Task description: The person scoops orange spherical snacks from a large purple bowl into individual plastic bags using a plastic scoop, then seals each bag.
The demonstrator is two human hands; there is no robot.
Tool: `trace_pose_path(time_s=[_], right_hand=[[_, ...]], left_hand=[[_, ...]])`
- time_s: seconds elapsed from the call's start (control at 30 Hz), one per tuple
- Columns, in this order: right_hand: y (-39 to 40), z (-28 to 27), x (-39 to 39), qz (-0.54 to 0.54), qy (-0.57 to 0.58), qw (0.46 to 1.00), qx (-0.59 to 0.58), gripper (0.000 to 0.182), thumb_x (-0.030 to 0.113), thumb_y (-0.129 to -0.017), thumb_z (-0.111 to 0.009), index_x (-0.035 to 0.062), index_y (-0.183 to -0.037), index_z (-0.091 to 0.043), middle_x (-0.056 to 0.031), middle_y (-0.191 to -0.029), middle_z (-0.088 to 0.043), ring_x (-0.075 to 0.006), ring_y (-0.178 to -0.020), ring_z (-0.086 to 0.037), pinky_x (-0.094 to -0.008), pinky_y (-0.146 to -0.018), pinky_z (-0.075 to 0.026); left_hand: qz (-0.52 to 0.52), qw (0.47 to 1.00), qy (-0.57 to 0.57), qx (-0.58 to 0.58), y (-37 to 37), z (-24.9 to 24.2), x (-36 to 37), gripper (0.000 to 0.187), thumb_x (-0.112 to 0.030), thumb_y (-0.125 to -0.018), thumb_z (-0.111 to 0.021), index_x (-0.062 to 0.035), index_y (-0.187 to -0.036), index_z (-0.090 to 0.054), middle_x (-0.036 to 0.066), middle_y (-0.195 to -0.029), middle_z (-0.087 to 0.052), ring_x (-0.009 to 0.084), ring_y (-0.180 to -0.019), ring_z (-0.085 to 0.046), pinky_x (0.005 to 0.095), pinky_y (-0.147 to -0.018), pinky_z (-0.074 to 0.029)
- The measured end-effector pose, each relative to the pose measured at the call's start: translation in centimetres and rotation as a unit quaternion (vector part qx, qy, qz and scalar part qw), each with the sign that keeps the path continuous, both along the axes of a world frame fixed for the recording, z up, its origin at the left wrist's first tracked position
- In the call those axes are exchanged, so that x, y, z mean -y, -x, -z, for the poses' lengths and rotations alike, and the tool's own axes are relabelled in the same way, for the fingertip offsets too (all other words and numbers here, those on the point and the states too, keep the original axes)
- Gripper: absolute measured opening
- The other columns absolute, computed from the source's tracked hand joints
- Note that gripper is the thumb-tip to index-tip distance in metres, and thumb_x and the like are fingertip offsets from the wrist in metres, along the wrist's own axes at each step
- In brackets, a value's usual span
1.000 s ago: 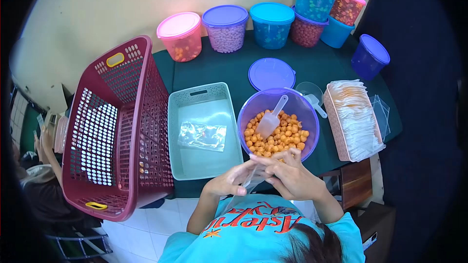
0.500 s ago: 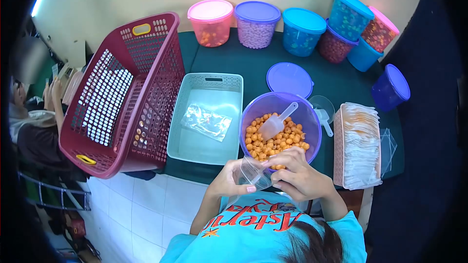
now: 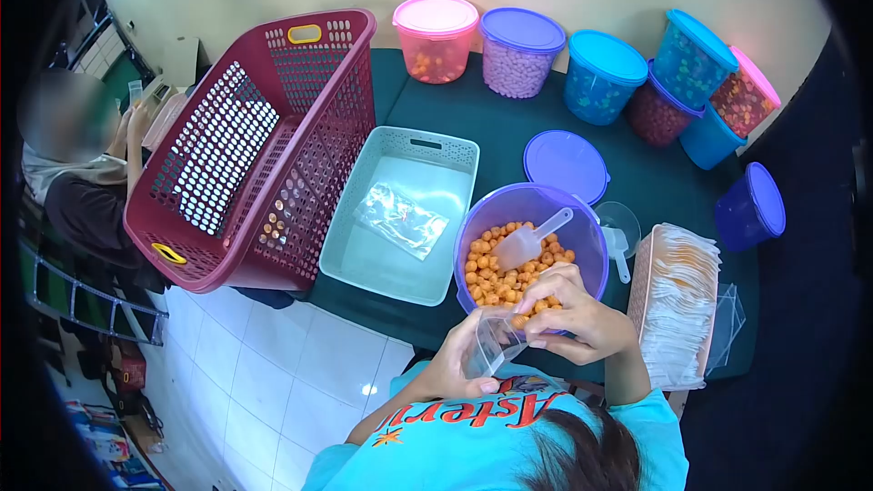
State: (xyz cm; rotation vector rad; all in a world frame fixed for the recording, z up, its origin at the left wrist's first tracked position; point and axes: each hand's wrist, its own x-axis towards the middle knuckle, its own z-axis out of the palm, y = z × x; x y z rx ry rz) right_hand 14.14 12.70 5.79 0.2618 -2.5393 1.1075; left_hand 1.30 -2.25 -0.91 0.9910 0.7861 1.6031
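A small clear plastic bag [image 3: 494, 344] is in my left hand [image 3: 452, 359], its mouth tilted up toward the bucket. My right hand [image 3: 582, 316] is closed at the bag's mouth, with an orange ball snack [image 3: 520, 320] at its fingertips. Just beyond both hands stands a purple bucket [image 3: 596, 259] of orange ball snacks [image 3: 491, 289]. A translucent scoop [image 3: 523, 247] rests on the snacks, handle up to the right. Right of the bucket, a second scoop [image 3: 620, 255] lies by a clear round lid [image 3: 618, 218].
A pale green tray [image 3: 398, 280] holds a clear plastic packet [image 3: 400, 221]. Left of it stands a maroon basket [image 3: 264, 182]. A pink basket [image 3: 644, 295] of white packets is on the right. Several lidded tubs [image 3: 518, 55] line the back; a purple lid [image 3: 566, 166] lies flat. Another person [image 3: 77, 145] sits far left.
My right hand has shifted from the bag's edge to its mouth by the bucket, an orange ball now showing at its fingers. The whole view has swung slightly.
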Motion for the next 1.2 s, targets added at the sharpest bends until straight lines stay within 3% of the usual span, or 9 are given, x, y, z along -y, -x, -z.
trace_pose_path(time_s=[0.37,0.43,0.47,0.53,0.63,0.7,0.93,1.13,1.2], right_hand=[[1.6,0.2,-2.0,0.067,-0.007,0.998,0.015,0.010,0.011,-0.071,-0.060,0.0121,-0.079,-0.055,-0.0060,-0.105,-0.047,-0.0239,-0.097,-0.040,-0.0394,-0.085,-0.026],[2.3,0.9,-3.2,0.201,-0.102,0.972,0.072,0.017,0.009,-0.068,-0.059,0.0113,-0.085,-0.056,-0.0066,-0.106,-0.048,-0.0236,-0.099,-0.042,-0.0417,-0.087,-0.028],[2.7,2.1,-4.3,0.211,-0.100,0.970,0.074,0.017,0.009,-0.068,-0.059,0.0113,-0.085,-0.056,-0.0066,-0.106,-0.048,-0.0236,-0.099,-0.042,-0.0417,-0.087,-0.028],[3.3,5.6,-6.7,0.253,-0.360,0.880,0.180,0.022,0.006,-0.069,-0.055,0.0102,-0.090,-0.056,-0.0057,-0.103,-0.051,-0.0215,-0.099,-0.044,-0.0435,-0.090,-0.029],[4.2,8.0,-7.8,0.239,-0.435,0.834,0.241,0.021,0.005,-0.069,-0.053,0.0099,-0.089,-0.057,-0.0025,-0.090,-0.056,-0.0189,-0.095,-0.048,-0.0412,-0.093,-0.028],[4.4,8.6,-8.1,0.242,-0.437,0.834,0.236,0.018,0.006,-0.069,-0.053,0.0103,-0.086,-0.058,-0.0015,-0.084,-0.058,-0.0180,-0.090,-0.050,-0.0391,-0.094,-0.028],[4.2,6.8,-6.8,0.283,-0.465,0.801,0.249,0.009,0.009,-0.069,-0.054,0.0090,-0.076,-0.060,-0.0019,-0.075,-0.059,-0.0161,-0.078,-0.053,-0.0308,-0.084,-0.036],[4.5,6.3,-5.7,0.378,-0.461,0.757,0.266,0.009,0.010,-0.070,-0.053,0.0055,-0.077,-0.056,-0.0052,-0.075,-0.056,-0.0170,-0.079,-0.053,-0.0335,-0.082,-0.037],[4.8,7.2,-5.7,0.384,-0.467,0.761,0.237,0.010,0.009,-0.070,-0.053,0.0057,-0.078,-0.056,-0.0048,-0.075,-0.056,-0.0170,-0.080,-0.053,-0.0345,-0.083,-0.036]], left_hand=[[-0.001,0.990,0.138,-0.004,4.1,-0.8,-0.7,0.065,-0.014,-0.064,-0.071,0.0080,-0.116,-0.040,0.013,-0.105,-0.052,0.0180,-0.097,-0.052,0.0315,-0.089,-0.037],[-0.005,0.993,0.107,0.054,5.2,-0.5,-1.0,0.067,-0.014,-0.062,-0.072,0.0082,-0.116,-0.040,0.014,-0.106,-0.052,0.0196,-0.100,-0.051,0.0327,-0.090,-0.036],[-0.024,0.993,0.100,0.053,5.8,-0.1,-1.2,0.073,-0.018,-0.060,-0.073,0.0085,-0.118,-0.037,0.016,-0.108,-0.051,0.0220,-0.102,-0.050,0.0346,-0.092,-0.035],[-0.033,0.994,0.094,0.044,6.8,-0.4,-1.5,0.076,-0.020,-0.059,-0.074,0.0084,-0.119,-0.036,0.017,-0.108,-0.051,0.0231,-0.103,-0.050,0.0354,-0.093,-0.035],[-0.047,0.995,0.087,0.029,7.8,-1.5,-2.3,0.081,-0.021,-0.057,-0.074,0.0082,-0.120,-0.033,0.020,-0.110,-0.049,0.0269,-0.107,-0.047,0.0372,-0.094,-0.032],[-0.054,0.995,0.082,-0.023,8.5,-1.4,-2.6,0.088,-0.033,-0.049,-0.078,0.0057,-0.118,-0.038,0.020,-0.109,-0.050,0.0281,-0.104,-0.049,0.0388,-0.092,-0.034],[0.022,0.993,0.083,-0.086,10.6,0.7,-3.6,0.091,-0.032,-0.048,-0.078,0.0068,-0.120,-0.036,0.019,-0.115,-0.046,0.0290,-0.109,-0.044,0.0410,-0.095,-0.030],[0.050,0.989,0.107,-0.088,12.3,0.9,-4.4,0.094,-0.046,-0.048,-0.073,0.0052,-0.119,-0.038,0.020,-0.113,-0.047,0.0299,-0.106,-0.047,0.0414,-0.091,-0.033],[0.080,0.989,0.102,-0.065,13.0,1.5,-4.5,0.091,-0.039,-0.050,-0.073,0.0059,-0.120,-0.036,0.018,-0.114,-0.045,0.0276,-0.108,-0.045,0.0404,-0.094,-0.031]])
